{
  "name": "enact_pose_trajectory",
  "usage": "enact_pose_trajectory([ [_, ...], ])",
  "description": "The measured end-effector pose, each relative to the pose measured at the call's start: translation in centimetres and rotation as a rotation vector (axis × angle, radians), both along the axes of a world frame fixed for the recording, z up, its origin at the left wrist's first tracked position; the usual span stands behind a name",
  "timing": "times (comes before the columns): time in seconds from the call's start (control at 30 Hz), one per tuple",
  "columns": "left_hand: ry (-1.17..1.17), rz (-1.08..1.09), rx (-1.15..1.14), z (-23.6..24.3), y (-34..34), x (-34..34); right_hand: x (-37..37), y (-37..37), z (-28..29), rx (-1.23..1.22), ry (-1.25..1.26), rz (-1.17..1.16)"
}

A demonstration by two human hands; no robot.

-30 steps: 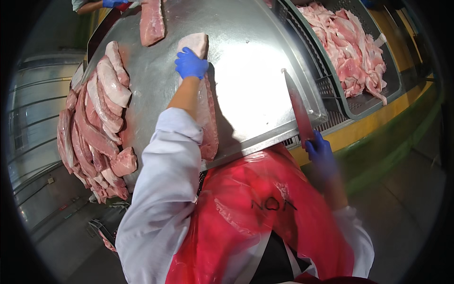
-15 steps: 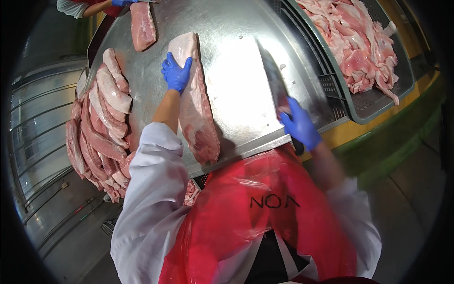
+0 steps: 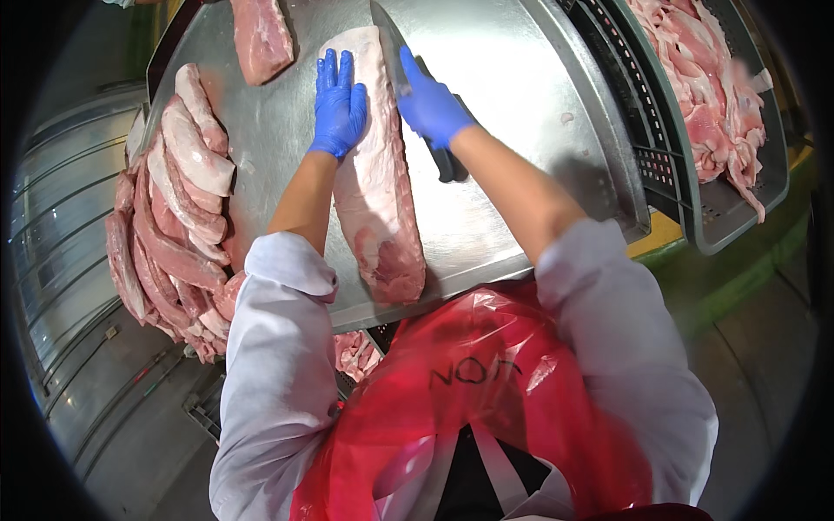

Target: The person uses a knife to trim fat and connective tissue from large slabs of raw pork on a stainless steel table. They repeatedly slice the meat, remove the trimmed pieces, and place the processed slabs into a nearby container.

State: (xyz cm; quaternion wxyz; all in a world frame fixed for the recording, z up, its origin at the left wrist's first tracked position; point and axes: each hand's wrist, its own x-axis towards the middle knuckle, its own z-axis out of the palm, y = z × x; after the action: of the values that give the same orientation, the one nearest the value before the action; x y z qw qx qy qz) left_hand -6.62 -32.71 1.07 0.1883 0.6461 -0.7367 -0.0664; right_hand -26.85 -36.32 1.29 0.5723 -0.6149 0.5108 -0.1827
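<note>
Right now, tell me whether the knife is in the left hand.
No: the right hand holds the knife, while the left hand lies on the meat slab.

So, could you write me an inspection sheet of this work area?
Surface: shiny metal table, small speck toward the right.
Job's things: long meat slab; knife at its right edge, contact unclear.
Clutter: piled meat strips at left; another piece on the far side.
Hands: left hand flat on the slab; right hand grips the knife.
Cables: cannot tell; thin lines show at lower left.
Surroundings: grey crate of meat trimmings at right.
</note>
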Motion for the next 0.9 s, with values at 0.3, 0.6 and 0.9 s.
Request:
enact_pose_trajectory([
  [0.3,0.093,-0.104,-0.023,0.3,-0.7,0.0,2.2,-4.8,0.5,-0.052,0.130,0.028],
  [0.6,0.103,-0.085,-0.061,-0.7,-0.2,0.2,-0.2,3.1,3.7,0.137,0.169,0.090],
  [0.9,0.162,-0.044,-0.063,-1.6,1.5,-0.7,-3.6,17.9,3.9,0.063,0.144,0.059],
])
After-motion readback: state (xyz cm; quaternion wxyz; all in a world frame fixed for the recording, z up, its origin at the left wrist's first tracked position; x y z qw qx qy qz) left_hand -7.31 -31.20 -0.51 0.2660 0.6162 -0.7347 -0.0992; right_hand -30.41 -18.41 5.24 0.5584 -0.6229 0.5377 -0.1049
